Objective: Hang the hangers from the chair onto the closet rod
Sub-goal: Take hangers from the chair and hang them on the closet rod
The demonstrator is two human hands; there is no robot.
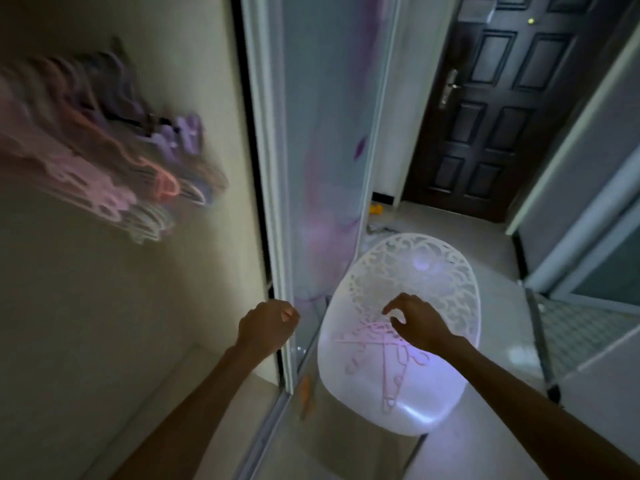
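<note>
Two bare arms reach forward from the bottom of the view. The left hand (268,325) is curled into a loose fist with nothing in it, and it sits right by the edge of the white sliding closet door (273,188); it is too hard to tell if it touches the door. The left arm runs up from the lower left in a straight line. The right hand (417,322) hangs over the white chair (408,420), palm down, with its fingers bent like a claw and spread a little. It holds nothing. Its fingertips point down toward the pink hangers on the chair (377,344), and it is hard to tell if they touch them yet. Those thin hangers lie flat and crossed over each other on the smooth seat, just in front of the chair's lacy back. The chair stands on the pale floor (485,441), close beside the closet door. Inside the open closet on the left, a bunch of pink and purple hanging hangers (114,164) is already up on the rod, looking very blurry. The rod itself is hard to make out. A dark front door (491,109) stands shut at the far end of the hall.
</note>
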